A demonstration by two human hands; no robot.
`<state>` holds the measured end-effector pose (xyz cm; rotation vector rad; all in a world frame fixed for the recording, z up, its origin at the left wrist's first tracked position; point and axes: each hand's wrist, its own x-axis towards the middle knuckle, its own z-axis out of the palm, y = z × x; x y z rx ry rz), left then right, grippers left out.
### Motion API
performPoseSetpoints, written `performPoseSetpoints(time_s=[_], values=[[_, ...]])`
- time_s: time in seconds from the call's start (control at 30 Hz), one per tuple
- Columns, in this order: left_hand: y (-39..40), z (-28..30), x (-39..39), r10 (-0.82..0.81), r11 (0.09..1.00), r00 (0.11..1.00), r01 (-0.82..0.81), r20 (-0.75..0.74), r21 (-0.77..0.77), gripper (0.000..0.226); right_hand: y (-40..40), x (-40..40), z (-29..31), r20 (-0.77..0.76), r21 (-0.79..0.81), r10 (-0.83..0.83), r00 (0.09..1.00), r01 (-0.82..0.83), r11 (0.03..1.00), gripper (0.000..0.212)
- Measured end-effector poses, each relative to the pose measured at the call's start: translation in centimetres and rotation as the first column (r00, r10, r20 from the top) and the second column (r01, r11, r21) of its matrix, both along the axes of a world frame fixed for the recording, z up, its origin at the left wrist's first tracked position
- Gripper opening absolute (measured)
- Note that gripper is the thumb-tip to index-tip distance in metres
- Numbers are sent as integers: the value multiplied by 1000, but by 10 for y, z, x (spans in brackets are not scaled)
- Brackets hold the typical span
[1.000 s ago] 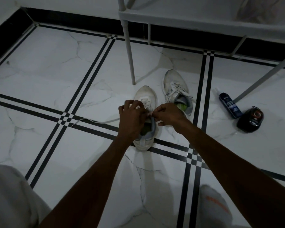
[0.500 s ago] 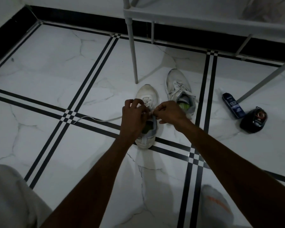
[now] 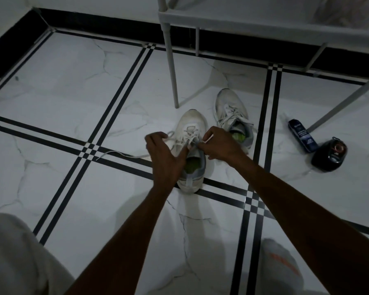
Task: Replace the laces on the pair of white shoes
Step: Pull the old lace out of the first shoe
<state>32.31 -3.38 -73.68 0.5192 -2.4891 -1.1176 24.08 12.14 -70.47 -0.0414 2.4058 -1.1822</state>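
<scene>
White marble floor [image 3: 58,86] is carrying the near shoe [image 3: 191,150] at centre, its mate [image 3: 232,116] at one o'clock. Left hand [image 3: 164,154] is pinching the lace [image 3: 119,154] trailing toward nine o'clock; right hand [image 3: 218,145] is pinching the other lace end [image 3: 209,138].

on the tiled floor [image 3: 73,86] the left hand [image 3: 166,154] and right hand [image 3: 218,145] work at the near white shoe [image 3: 191,126], each pinching its lace [image 3: 119,154], one end trailing left. the second shoe [image 3: 230,109] lies just beside it. a blue bottle [image 3: 302,135] and black tin [image 3: 329,154] sit right.
</scene>
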Motion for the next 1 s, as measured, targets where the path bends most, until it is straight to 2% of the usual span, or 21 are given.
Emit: performPoseSetpoints(time_s=[0.07, 0.13, 0.2, 0.27, 0.47, 0.5, 0.53, 0.6, 0.63, 0.7, 0.77, 0.83, 0.9, 1.0], values=[[1, -6, 2, -86, 995, 996, 86, 9, 45, 29, 1, -2, -2, 8, -4, 14, 1000, -14, 1000, 33], [-1, -8, 0, -91, 993, 996, 92, -11, 79, 10, 0, -4, -4, -144, 108, 111, 983, -96, 990, 32], [-1, -5, -2, -73, 986, 997, 76, -24, 150, 7, -8, -1, -5, -316, 290, 268, 910, -176, 941, 35], [-1, -2, -2, -82, 973, 996, 85, -19, 216, 4, -19, 6, -4, -360, 402, 416, 835, -264, 877, 35], [-8, -8, -1, -99, 945, 995, 96, -5, 314, 11, -28, 6, -7, -429, 455, 529, 732, -331, 827, 21], [-9, -9, -1, -104, 945, 995, 100, -4, 312, 13, -25, 3, -7, -441, 456, 525, 728, -323, 829, 20], [-10, -9, -1, -104, 946, 995, 100, -2, 308, 13, -21, -1, -7, -476, 422, 453, 754, -257, 870, 18], [-11, -10, -1, -93, 948, 996, 87, 6, 307, 11, -4, -16, -9, -512, 301, 152, 845, 10, 954, 18], [-12, -11, -2, -87, 947, 996, 81, 6, 311, 9, 5, -22, -10, -482, 264, 34, 875, 108, 959, 21], [-10, -11, -1, -77, 944, 997, 74, -2, 321, 8, 14, -26, -10, -413, 209, 6, 911, 89, 974, 29], [-7, -10, -1, -73, 950, 997, 72, -10, 304, 9, 5, -21, -8, -415, 140, 136, 899, -85, 986, 27], [-7, -11, -2, -75, 954, 997, 75, -12, 289, 11, -13, -9, -8, -403, 277, 336, 851, -237, 931, 22], [-8, -12, -2, -80, 956, 997, 80, -14, 281, 13, -25, 2, -12, -352, 435, 455, 818, -288, 853, 22], [-8, -9, -1, -90, 962, 996, 93, -22, 258, 10, -31, 10, -16, -429, 515, 536, 727, -290, 806, 23]])
